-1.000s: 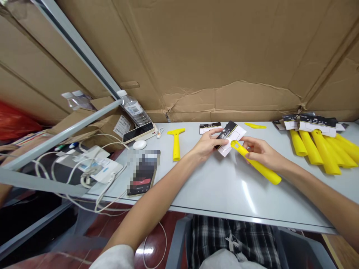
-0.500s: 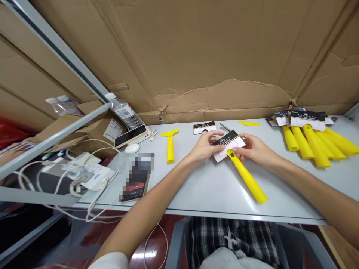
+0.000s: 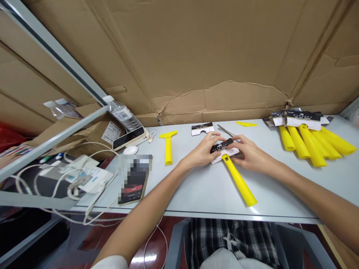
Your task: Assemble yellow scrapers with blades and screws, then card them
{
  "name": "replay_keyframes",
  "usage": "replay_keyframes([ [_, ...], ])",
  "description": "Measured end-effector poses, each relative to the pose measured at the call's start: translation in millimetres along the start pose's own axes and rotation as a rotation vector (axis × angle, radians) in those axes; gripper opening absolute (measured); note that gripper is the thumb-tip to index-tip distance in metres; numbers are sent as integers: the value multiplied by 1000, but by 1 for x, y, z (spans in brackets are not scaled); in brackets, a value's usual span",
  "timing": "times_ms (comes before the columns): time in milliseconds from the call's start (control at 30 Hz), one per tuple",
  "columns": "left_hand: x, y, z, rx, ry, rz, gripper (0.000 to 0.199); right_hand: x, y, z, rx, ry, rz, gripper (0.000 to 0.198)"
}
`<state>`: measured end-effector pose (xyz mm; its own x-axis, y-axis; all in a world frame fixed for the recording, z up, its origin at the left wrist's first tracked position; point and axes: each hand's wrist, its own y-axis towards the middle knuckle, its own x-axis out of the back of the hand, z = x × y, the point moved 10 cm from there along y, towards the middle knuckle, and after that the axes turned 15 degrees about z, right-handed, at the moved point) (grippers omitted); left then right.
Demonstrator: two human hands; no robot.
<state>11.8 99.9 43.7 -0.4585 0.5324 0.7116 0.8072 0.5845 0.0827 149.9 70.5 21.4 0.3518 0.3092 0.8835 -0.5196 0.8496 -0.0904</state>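
My left hand (image 3: 202, 152) grips the left edge of a black-and-white cardboard header card (image 3: 218, 148). On the right edge, the fingers of my right hand (image 3: 248, 154) are closed around the same card. A yellow plastic handle (image 3: 240, 183), wide at its near end, runs out from the card's middle toward the table's front edge. Its other end sits at the card's cutout, and whatever lies under the card is hidden. Just behind my hands are a metal tool (image 3: 226, 130), partly covered, and a loose header card (image 3: 202, 129).
At left stand a yellow T-shaped scraper (image 3: 168, 149), a phone (image 3: 135, 181), a white mouse (image 3: 130, 150) and a water bottle (image 3: 123, 114). Several carded yellow handles (image 3: 311, 145) are piled at right. A thin yellow piece (image 3: 246, 123) lies near the cardboard wall (image 3: 224, 99).
Both hands have lowered and tilted the card flatter, nearer the tabletop. The yellow handle has shifted slightly left and toward me, and more of the metal tool shows.
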Motion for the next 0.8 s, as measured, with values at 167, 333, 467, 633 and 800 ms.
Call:
replay_keyframes([
  [167,-5,2,5,3,23,-79,33,2,0,-6,-124,-140,-12,38],
  [333,-10,7,-1,-51,88,-73,21,2,-3,-11,-243,-227,7,40],
  [467,-13,9,-5,-91,112,-8,25,2,-5,-11,-291,-243,41,42],
  [633,-5,9,3,-73,113,-79,22,2,-4,-12,-309,-223,54,42],
  [800,-4,8,6,-54,107,-114,22,0,-1,-16,-271,-194,50,42],
])
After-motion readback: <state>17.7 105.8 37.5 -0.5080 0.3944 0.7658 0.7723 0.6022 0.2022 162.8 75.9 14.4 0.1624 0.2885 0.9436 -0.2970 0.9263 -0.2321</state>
